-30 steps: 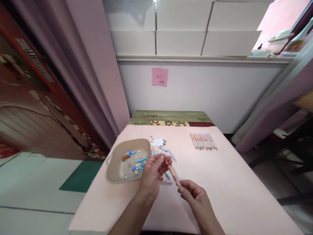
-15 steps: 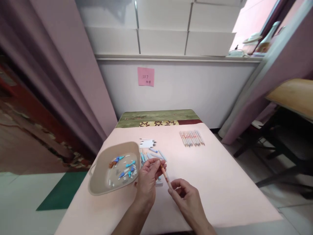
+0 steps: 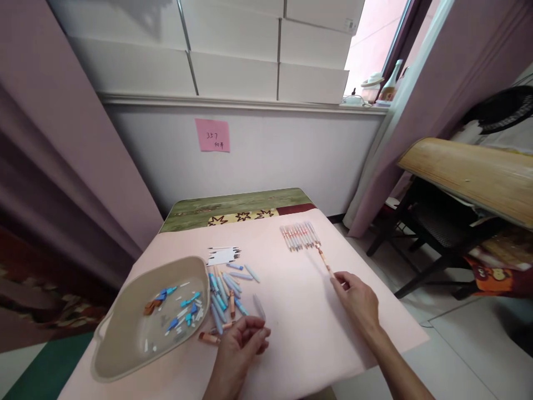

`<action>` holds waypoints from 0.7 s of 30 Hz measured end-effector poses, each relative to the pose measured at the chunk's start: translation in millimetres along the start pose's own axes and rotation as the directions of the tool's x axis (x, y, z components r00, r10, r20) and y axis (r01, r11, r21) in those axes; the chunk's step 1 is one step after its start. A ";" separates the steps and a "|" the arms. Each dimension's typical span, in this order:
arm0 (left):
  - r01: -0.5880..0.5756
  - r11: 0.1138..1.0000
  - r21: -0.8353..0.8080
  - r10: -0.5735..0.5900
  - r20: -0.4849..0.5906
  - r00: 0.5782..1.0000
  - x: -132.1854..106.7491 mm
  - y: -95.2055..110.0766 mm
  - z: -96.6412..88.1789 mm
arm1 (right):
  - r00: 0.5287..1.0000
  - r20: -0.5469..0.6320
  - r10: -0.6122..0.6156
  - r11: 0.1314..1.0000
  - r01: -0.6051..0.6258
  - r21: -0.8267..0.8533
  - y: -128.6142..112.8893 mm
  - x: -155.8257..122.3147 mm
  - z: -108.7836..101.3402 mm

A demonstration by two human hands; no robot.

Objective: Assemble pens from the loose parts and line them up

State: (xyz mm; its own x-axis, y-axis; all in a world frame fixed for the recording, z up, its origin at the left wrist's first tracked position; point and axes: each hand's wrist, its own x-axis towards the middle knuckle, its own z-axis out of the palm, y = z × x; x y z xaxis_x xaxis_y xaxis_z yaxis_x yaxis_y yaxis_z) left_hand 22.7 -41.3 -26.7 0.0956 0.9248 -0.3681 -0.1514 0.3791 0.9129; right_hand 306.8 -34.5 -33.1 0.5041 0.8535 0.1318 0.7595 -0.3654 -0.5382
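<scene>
My right hand [image 3: 356, 300] pinches the end of a slim pen [image 3: 325, 259] with orange-brown parts. The pen's far end reaches the near right corner of a row of similar pens [image 3: 300, 235] laid side by side. My left hand [image 3: 244, 347] is closed, low in front of a loose pile of parts. From its fingertips a pale translucent pen barrel [image 3: 259, 305] points away, seemingly gripped at its near end. The pile holds blue pen barrels [image 3: 219, 294] and brown pieces [image 3: 208, 337], partly hidden by my left hand.
A beige bin [image 3: 125, 328] at the left holds small blue, brown and white pieces. Thin dark-tipped refills [image 3: 224, 255] lie behind the pile. A pink note [image 3: 212, 135] is stuck on the wall. A wooden desk [image 3: 470, 172] and dark chair [image 3: 433, 222] stand at the right.
My right hand has carried the pen away from my left hand, rightward and forward to the row. My left hand has let go of the pen and come down nearer me. The view has turned right.
</scene>
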 end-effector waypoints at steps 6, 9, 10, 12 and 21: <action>0.005 1.000 0.017 -0.005 -0.017 1.000 -7.5 -14.2 -3.0 | 0.987 0.110 0.115 0.960 -0.082 -0.267 19.0 39.1 -0.8; 0.013 1.000 0.029 -0.014 0.017 1.000 -7.2 -11.8 -3.5 | 0.987 0.116 0.115 0.955 -0.077 -0.287 14.5 46.3 4.0; 0.014 0.999 0.035 -0.015 0.025 1.000 -6.5 -11.5 -4.5 | 0.987 0.116 0.114 0.952 -0.075 -0.296 13.5 47.8 5.2; 0.019 0.999 0.046 -0.021 0.046 0.999 -4.9 -12.2 -7.3 | 0.987 0.121 0.107 0.946 -0.064 -0.317 14.2 50.0 7.1; 0.048 0.999 -0.006 -0.048 0.066 0.997 -19.1 -7.3 -15.0 | 0.995 0.103 0.006 0.934 0.031 -0.356 28.3 43.1 8.8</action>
State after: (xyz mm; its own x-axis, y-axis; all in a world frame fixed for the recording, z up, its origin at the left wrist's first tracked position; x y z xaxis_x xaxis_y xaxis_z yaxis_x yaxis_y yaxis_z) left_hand 7.2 -61.3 -28.9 0.1673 0.9016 -0.3990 -0.1524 0.4235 0.8930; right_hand 346.4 -4.7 -49.9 0.4638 0.8849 0.0425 0.8714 -0.4470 -0.2023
